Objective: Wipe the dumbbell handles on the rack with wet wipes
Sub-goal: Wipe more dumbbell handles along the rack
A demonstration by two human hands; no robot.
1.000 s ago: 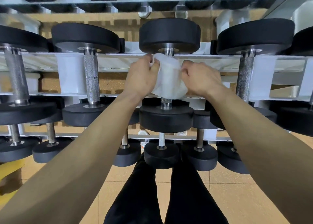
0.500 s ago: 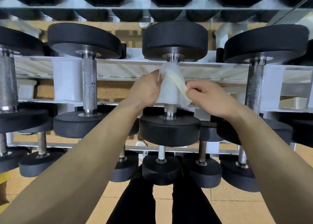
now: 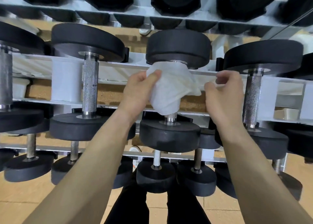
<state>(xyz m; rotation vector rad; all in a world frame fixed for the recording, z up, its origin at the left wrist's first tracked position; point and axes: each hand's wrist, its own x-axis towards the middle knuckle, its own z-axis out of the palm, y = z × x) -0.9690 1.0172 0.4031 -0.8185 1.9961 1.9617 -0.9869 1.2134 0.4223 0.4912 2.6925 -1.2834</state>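
No text, number, brand or sign can be read. The dumbbells, the rack and the wipe show no legible marking.
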